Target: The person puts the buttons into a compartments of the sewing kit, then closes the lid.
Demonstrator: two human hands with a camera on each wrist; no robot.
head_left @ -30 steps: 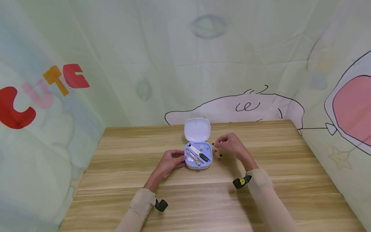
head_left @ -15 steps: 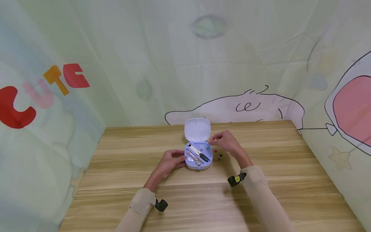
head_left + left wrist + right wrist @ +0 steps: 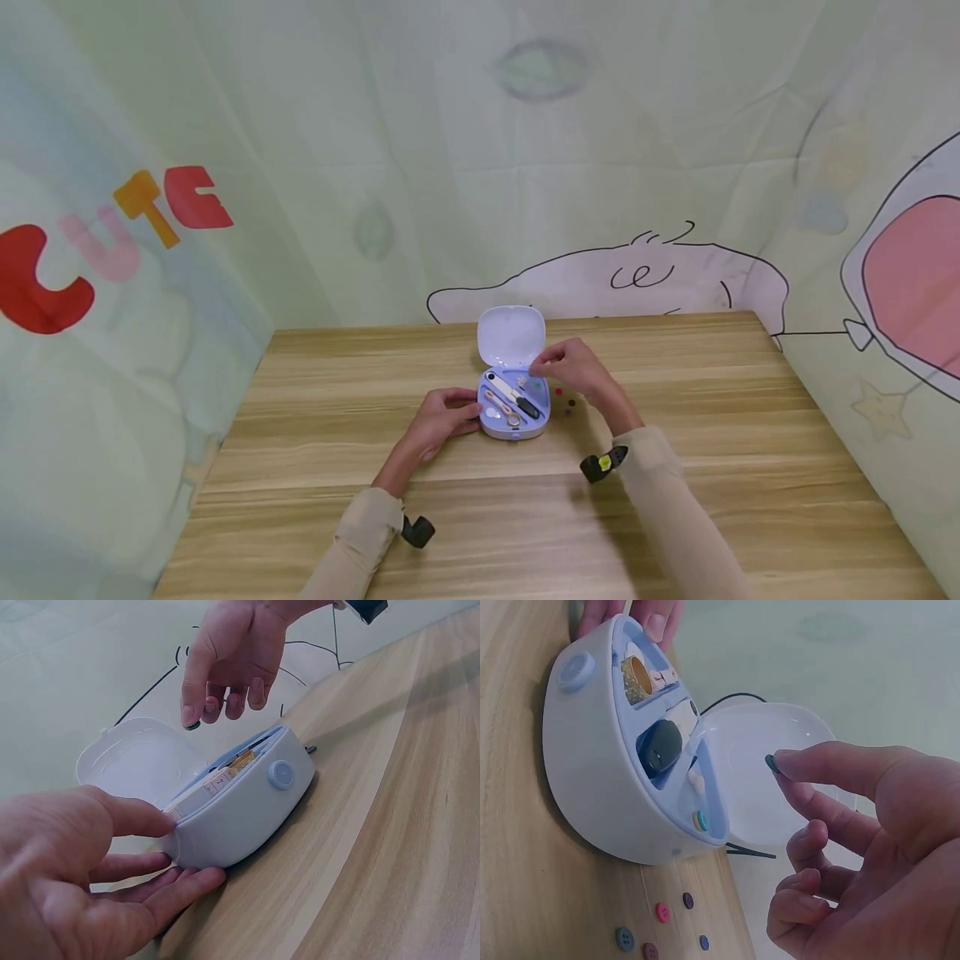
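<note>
A pale blue and white sewing kit box (image 3: 513,432) stands on the table with its lid (image 3: 512,335) raised. My left hand (image 3: 441,417) rests against its left end, thumb at the rim and straight fingers along the side. My right hand (image 3: 581,368) pinches a small dark green button (image 3: 771,763) between thumb and index finger, above the tray's right back compartment. A teal button (image 3: 700,820) and a small white item (image 3: 696,782) lie in that compartment. Also in the tray are a black-ended white tool (image 3: 513,394), a gold thimble (image 3: 636,680) and a printed tape strip (image 3: 220,778).
Several loose buttons lie on the wooden table (image 3: 337,450) right of the box, among them a pink button (image 3: 662,912) and a grey-blue button (image 3: 625,939). A printed curtain (image 3: 360,167) hangs close behind the table.
My right hand has moved left from the tabletop beside the loose buttons to over the box's tray, carrying the dark green button. The left hand and the box stay put.
</note>
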